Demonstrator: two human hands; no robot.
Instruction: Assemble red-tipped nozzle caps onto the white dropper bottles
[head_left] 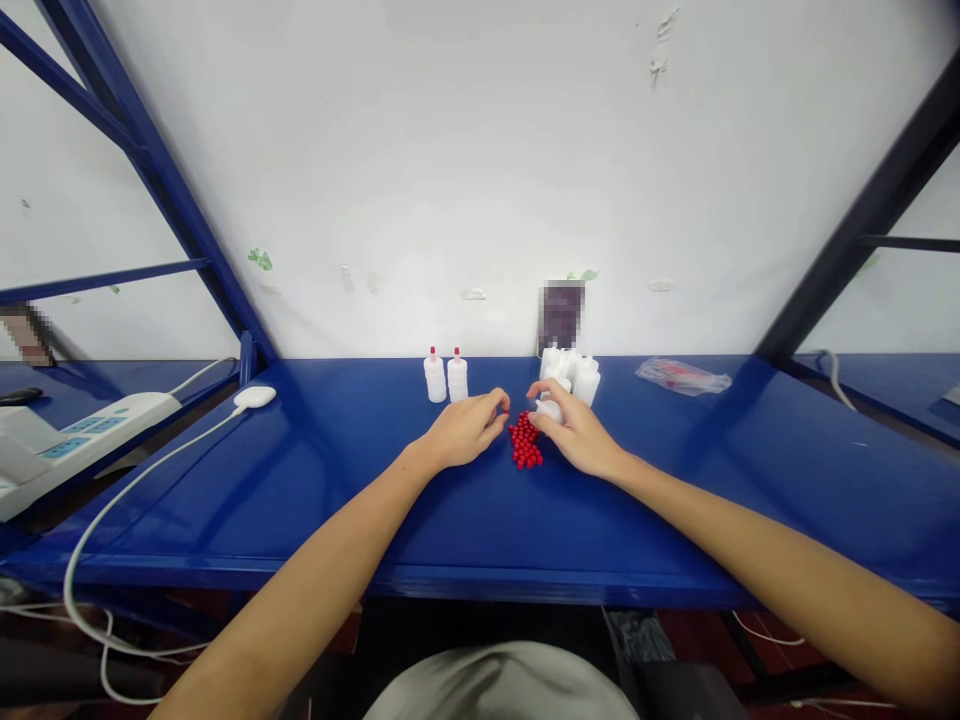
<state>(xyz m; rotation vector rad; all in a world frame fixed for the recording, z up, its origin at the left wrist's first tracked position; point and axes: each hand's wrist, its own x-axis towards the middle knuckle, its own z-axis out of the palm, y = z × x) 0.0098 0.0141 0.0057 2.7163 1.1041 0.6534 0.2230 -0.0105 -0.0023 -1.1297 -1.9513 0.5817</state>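
A small pile of red caps [526, 442] lies on the blue tabletop between my hands. My right hand [577, 430] is closed around a white squeeze bottle [550, 410], tilted with its nozzle end towards the left; no red cap shows on it. To the left of the pile, my left hand [474, 425] hovers with its fingers curled and a gap between thumb and forefinger, and nothing visible in it. Behind my left hand stand two upright white bottles [435, 380] with red tips. A cluster of white bottles without red caps [586, 380] stands behind my right hand, partly hidden by it.
At the right back lies a clear plastic bag [682, 376] with something red in it. A blurred dark panel [561, 315] leans on the wall behind the bottles. On the left are a white round charger [255, 397] with its cable and a power strip [97, 435].
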